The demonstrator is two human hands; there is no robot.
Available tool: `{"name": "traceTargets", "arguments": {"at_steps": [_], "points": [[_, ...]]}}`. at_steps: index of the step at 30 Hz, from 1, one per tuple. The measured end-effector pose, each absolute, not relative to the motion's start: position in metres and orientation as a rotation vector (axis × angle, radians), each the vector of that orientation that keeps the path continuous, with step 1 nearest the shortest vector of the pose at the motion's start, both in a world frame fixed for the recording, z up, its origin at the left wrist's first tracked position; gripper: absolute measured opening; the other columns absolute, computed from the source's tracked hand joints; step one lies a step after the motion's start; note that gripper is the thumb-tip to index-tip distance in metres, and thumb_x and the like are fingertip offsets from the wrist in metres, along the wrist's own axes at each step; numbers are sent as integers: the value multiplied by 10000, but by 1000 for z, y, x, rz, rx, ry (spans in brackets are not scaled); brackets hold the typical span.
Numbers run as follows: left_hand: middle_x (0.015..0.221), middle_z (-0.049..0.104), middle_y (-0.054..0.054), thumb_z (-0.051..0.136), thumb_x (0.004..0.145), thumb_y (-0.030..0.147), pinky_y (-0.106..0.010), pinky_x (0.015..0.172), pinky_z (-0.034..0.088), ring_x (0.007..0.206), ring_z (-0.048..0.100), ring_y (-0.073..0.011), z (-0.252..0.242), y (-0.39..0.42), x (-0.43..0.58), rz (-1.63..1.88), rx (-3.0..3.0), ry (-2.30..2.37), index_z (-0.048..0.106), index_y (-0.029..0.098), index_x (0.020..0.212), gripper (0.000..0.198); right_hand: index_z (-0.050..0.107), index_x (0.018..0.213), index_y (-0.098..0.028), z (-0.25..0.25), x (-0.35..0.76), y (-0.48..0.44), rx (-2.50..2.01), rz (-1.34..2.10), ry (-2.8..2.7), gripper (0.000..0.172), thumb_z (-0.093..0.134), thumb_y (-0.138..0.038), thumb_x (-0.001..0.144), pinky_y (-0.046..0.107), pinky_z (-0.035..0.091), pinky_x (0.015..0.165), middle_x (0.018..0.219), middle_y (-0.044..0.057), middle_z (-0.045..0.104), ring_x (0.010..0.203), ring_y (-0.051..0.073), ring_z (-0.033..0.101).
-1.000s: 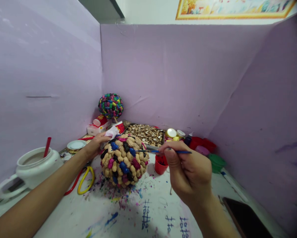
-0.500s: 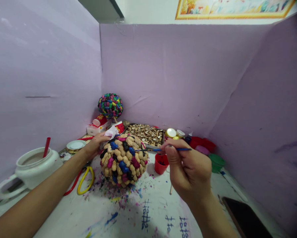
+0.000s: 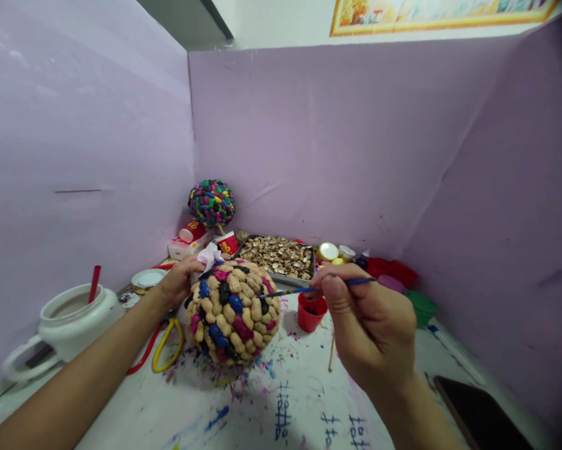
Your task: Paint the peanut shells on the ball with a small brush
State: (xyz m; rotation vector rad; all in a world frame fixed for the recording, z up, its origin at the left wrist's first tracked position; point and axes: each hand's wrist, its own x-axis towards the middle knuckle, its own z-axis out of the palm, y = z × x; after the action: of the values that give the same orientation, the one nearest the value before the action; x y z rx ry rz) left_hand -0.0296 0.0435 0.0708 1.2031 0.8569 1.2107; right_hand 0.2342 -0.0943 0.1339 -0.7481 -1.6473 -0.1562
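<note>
A ball covered in peanuts in their shells is held just above the paint-spotted table, several shells painted blue, black or magenta. My left hand is closed at its upper left side, beside a crumpled white tissue; the ball hides some of the fingers. In my right hand a thin blue paintbrush is pinched between thumb and fingers. Its tip reaches the ball's right side, by a black-painted shell. Behind the brush stands a small red cup with dark contents.
A tray of shells and a finished-looking multicoloured ball stand at the back. On the left are a white pot and yellow-handled scissors. Paint jars, a green bowl and a phone lie right.
The ball has turned slightly in my left hand, its blue shells shifting left and down. The brush tip has passed from a blue shell to beside a black one. The view has shifted a little.
</note>
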Motion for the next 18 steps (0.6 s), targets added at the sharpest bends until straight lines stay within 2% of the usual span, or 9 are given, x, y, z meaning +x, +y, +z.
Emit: {"name": "traceTargets", "arguments": {"at_steps": [4, 8, 13, 18], "points": [[759, 764, -49, 632, 457, 163, -352, 630, 566, 714, 705, -293, 70, 45, -30, 1185, 1126, 863, 722, 153, 928, 479, 578, 734, -184, 135, 234, -98, -712, -72, -1624, 206, 488, -112, 905, 167, 476, 550, 714, -14, 663, 594, 58, 620], [746, 766, -51, 637, 443, 151, -350, 595, 569, 652, 702, -284, 68, 46, -31, 1203, 1115, 885, 731, 150, 900, 467, 597, 779, -177, 134, 230, -98, -694, -44, -1661, 184, 480, -120, 909, 184, 484, 560, 704, -2, 667, 611, 76, 634], [811, 771, -70, 635, 460, 153, -393, 666, 583, 727, 711, -313, 68, 46, -30, 1178, 1116, 879, 725, 153, 975, 523, 614, 815, -132, 133, 224, -96, -669, -87, -1759, 163, 472, -105, 890, 189, 447, 505, 681, 32, 675, 590, 89, 622], [830, 768, -69, 643, 458, 145, -414, 699, 585, 779, 711, -331, 69, 45, -30, 1191, 1091, 886, 724, 151, 987, 535, 582, 726, -142, 134, 226, -97, -681, -101, -1761, 207, 454, -96, 882, 189, 437, 509, 633, 24, 641, 558, 83, 593]]}}
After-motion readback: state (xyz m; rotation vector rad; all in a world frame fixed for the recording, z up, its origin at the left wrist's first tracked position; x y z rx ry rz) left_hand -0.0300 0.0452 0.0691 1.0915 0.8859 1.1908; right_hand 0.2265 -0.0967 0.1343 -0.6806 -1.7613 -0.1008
